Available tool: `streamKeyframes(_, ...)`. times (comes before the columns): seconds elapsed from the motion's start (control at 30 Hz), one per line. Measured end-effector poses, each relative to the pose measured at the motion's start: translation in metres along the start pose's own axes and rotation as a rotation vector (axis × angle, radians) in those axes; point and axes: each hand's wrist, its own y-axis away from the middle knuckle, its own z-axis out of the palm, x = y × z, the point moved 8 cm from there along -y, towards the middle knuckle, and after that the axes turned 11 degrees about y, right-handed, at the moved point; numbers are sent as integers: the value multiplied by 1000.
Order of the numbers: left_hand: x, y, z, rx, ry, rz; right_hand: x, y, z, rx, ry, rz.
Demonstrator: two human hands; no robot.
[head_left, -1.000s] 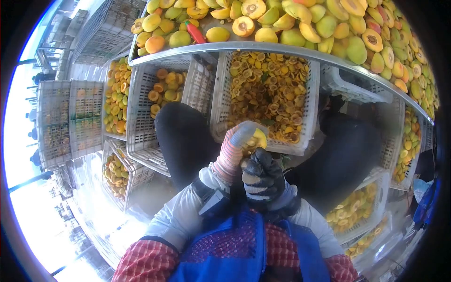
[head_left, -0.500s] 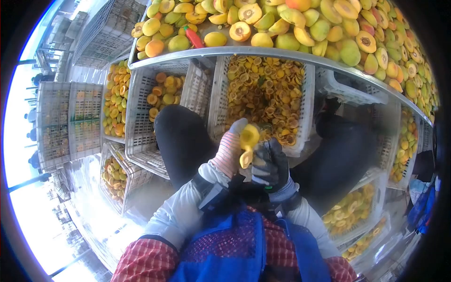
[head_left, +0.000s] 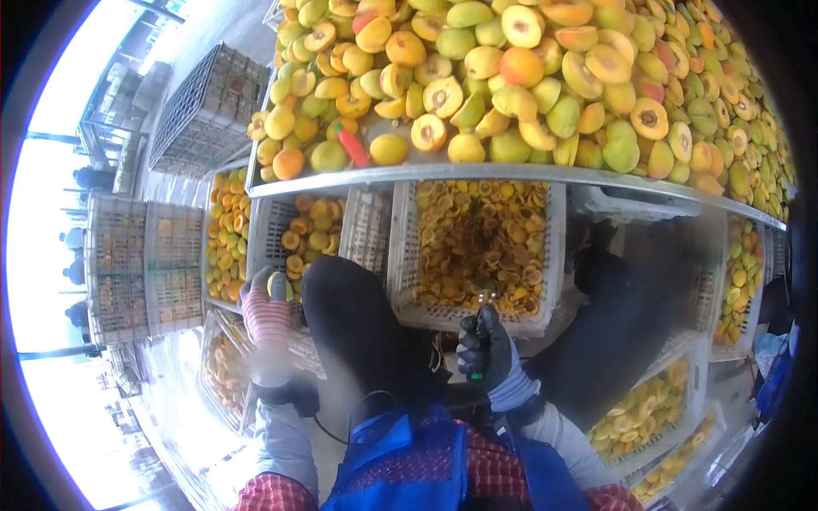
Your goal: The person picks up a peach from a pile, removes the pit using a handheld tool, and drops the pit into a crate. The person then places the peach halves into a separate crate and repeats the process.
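My left hand (head_left: 266,317), in a pink-striped glove, is out at the left beside my knee, its fingertips round a yellow fruit half (head_left: 277,285), partly hidden by the fingers. It is over the near end of a white crate (head_left: 271,223) of cut fruit. My right hand (head_left: 487,347), in a dark grey glove, is closed round a small tool (head_left: 486,298) whose metal tip points up and whose green end shows below the fist. Just beyond the tool stands a white crate (head_left: 552,255) full of brownish-yellow fruit scraps.
A metal-edged table (head_left: 511,170) heaped with halved fruit (head_left: 520,66) spans the top. A red-handled object (head_left: 353,146) lies on it. More fruit crates (head_left: 226,234) stand left, another (head_left: 652,417) lower right. Stacked crates (head_left: 119,268) are far left; my dark-clothed knees flank the scraps crate.
My left hand has moved left, away from my right hand, with a fruit half. My right hand has shifted slightly downward. The view has tilted up, showing more of the table.
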Motion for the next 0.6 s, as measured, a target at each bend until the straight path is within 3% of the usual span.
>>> streamKeyframes(0.1, 140, -29, 11, -22, 509, 121, 3, -10, -10, 202, 97, -10)
streamKeyframes(0.13, 170, -39, 33, -116, 653, 112, 2, -11, -16, 287, 132, -12)
streamKeyframes(0.23, 260, -85, 99, -301, 316, 210, -9, -9, -11, 340, 159, -22)
streamKeyframes(0.27, 275, -98, 129, -395, 66, 239, -13, -7, -10, 374, 171, -38)
streamKeyframes(0.3, 283, -102, 156, -598, -61, 108, -16, -7, -13, 385, 192, -64)
streamKeyframes(0.4, 268, -123, 198, -673, 190, 263, -26, -3, -22, 429, 224, -145)
streamKeyframes(0.47, 292, -91, 142, -586, 361, 450, -36, -5, -23, 468, 216, -187)
streamKeyframes(0.53, 297, -56, 105, -512, 436, 592, -51, -1, -6, 286, 132, -251)
streamKeyframes(0.6, 300, -6, 94, -771, 620, 663, -55, 3, -4, 235, 84, -322)
